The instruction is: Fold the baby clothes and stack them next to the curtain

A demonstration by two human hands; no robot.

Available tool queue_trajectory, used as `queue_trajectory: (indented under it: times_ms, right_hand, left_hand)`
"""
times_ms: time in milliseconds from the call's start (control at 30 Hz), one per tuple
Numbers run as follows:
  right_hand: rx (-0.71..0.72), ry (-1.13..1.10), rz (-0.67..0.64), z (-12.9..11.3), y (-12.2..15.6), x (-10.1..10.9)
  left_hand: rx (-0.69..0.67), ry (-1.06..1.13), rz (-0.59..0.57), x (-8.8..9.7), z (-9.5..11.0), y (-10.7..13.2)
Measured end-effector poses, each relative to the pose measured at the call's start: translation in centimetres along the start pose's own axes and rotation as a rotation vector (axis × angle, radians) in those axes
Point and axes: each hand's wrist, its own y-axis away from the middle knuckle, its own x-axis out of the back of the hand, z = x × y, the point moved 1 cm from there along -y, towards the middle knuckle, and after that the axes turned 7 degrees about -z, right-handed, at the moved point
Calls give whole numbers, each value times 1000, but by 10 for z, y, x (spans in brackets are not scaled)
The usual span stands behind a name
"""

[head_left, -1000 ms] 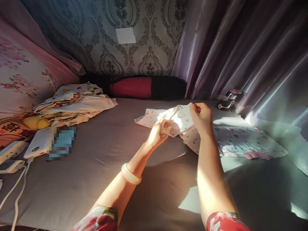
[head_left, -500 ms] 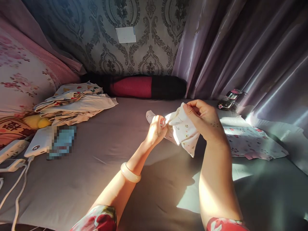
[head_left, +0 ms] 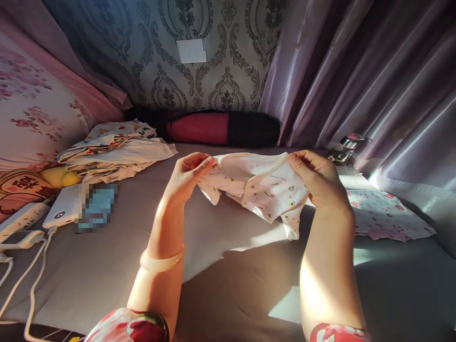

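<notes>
A small white baby shirt [head_left: 270,190] with a tiny printed pattern hangs stretched between my hands, above the grey bed sheet [head_left: 149,294]. My left hand [head_left: 190,173] pinches its left shoulder between thumb and fingers. At the opposite shoulder, my right hand [head_left: 315,173] grips the cloth the same way. The neckline runs along the top between them, and the sleeves dangle below. Right of my right forearm lies a flat white garment [head_left: 392,213] with pink and red prints.
Folded clothes [head_left: 121,152] are piled at the back left. Nearer are a power bank [head_left: 64,206], a power strip [head_left: 21,221] and white cables [head_left: 33,285]. A black-and-red roll [head_left: 199,127] lies against the wall. A bottle [head_left: 345,148] stands by the curtain [head_left: 320,71].
My left hand has moved left and up to the shirt's other shoulder. The bunched shirt is now spread wide between both hands. My right hand has shifted slightly right.
</notes>
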Motion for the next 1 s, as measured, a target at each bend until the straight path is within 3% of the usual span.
queue_trajectory:
  times_ms: [167,467,667,800,900,1000]
  right_hand:
    - [-51,11,-79,10,-7,-8]
    - [-163,-7,-55,27,-15,-11]
    - [-206,46,-69,25,-15,-13]
    - [-196,60,-91,23,-14,-13]
    - [-197,43,-162,23,-11,-10]
    - [-202,25,-292,21,-7,-5]
  left_hand:
    - [62,-71,-16,8,2,3]
    - [117,-108,-247,-2,-14,3]
    - [46,-288,-149,-2,-26,-2]
    - [1,-319,-48,-2,-22,-5]
    - [-32,-324,32,-2,-16,-5]
    - [22,-297,17,-3,-11,-3]
